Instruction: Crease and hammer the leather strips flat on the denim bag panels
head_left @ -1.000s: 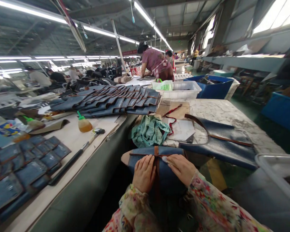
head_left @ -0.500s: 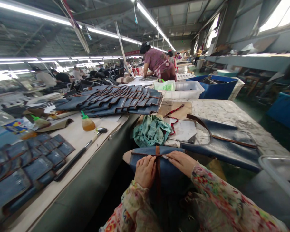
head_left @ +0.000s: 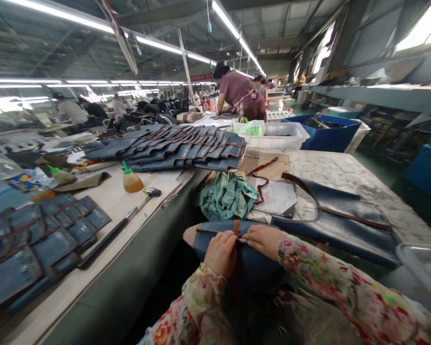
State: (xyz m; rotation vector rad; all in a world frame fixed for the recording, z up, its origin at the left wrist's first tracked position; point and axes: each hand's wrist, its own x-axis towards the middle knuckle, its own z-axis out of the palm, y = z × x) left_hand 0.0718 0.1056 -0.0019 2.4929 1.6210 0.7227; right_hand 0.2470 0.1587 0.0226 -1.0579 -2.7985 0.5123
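A dark blue leather piece with a brown strap down its middle lies over the table edge in front of me. My left hand rests on it just left of the strap, fingers curled and pressed onto the leather. My right hand lies on the right side, fingers together, pinching at the strap where it crosses the top seam. Both sleeves are floral.
A teal cloth lies just beyond the piece. A larger blue panel lies to the right. On the left bench are a hammer, a glue bottle, and rows of blue leather pieces. A person works further back, beside white and blue bins.
Both hands have drawn closer together at the strap near the top seam. The view has tilted slightly, shifting the scene to the right.
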